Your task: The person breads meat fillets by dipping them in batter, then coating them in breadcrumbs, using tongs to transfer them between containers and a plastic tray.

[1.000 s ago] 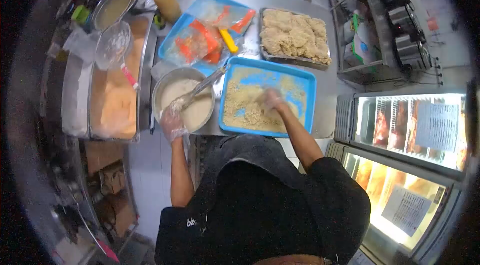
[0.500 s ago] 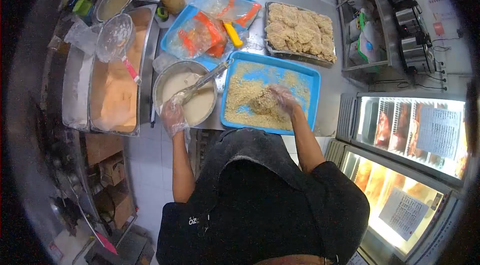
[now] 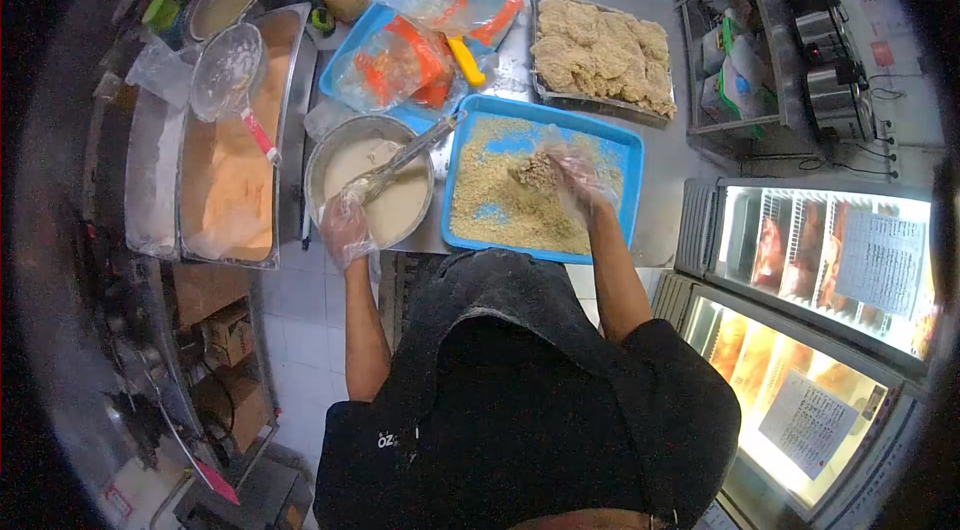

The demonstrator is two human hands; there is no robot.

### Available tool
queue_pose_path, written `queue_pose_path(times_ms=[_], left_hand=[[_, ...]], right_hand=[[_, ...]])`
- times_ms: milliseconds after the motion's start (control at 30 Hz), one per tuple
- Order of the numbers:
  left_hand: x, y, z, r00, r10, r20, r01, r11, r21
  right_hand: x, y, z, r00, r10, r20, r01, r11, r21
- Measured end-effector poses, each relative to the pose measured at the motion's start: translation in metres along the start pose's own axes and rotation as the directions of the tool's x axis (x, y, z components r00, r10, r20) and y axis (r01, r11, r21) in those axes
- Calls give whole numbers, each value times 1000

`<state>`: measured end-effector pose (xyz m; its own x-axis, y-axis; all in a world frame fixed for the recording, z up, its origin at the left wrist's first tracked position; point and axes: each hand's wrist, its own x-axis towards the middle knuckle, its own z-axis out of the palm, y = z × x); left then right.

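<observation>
My left hand [image 3: 346, 229], in a clear plastic glove, is closed round the metal tongs [image 3: 412, 153] at the left side of a round bowl [image 3: 313, 186]. The tongs slant across pale, creamy batter [image 3: 385, 220], their other end reaching past the bowl's right rim. Over the blue tray [image 3: 637, 165] my gloved right hand [image 3: 582, 180] is curled on a crumb-coated piece [image 3: 537, 172]; the fingers partly hide it. Loose pale crumbs [image 3: 510, 220] lie spread around the piece, with blue tray bottom showing through in patches.
Behind stands a tray of crumbed pieces [image 3: 600, 55]. Another blue tray [image 3: 345, 55] bears plastic bags [image 3: 400, 65] and a yellow-handled tool [image 3: 465, 63]. To the left, a metal bin holds orange flour [image 3: 235, 170], with a strainer [image 3: 228, 70] across it. Lit display fridges [image 3: 820, 240] stand at right.
My right hand has moved slightly up in the crumb tray, and the crumb-coated piece shows smaller beside the fingers. My left hand keeps the tongs in nearly the same place.
</observation>
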<state>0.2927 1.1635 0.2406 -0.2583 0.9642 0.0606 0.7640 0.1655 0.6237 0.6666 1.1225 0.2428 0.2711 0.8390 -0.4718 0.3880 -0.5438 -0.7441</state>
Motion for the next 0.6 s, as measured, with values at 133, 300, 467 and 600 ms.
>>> queue_pose_path(times_ms=[133,300,467,600], left_hand=[[0,-8,6,999,9,-35,-8,1000,18],[2,-10,7,999,50,-13,-51,997,-60],[1,-6,6,993,112,-47,-110,994,26],[0,-19,10,992,105,-75,-105,994,2]], right_hand=[[-14,-12,20,983,-184,-14,176,959,-222],[-13,84,90,750,-643,157,619,597,-511],[-29,83,104,682,-702,205,626,415,-660],[33,161,98,770,-630,103,630,722,-285]])
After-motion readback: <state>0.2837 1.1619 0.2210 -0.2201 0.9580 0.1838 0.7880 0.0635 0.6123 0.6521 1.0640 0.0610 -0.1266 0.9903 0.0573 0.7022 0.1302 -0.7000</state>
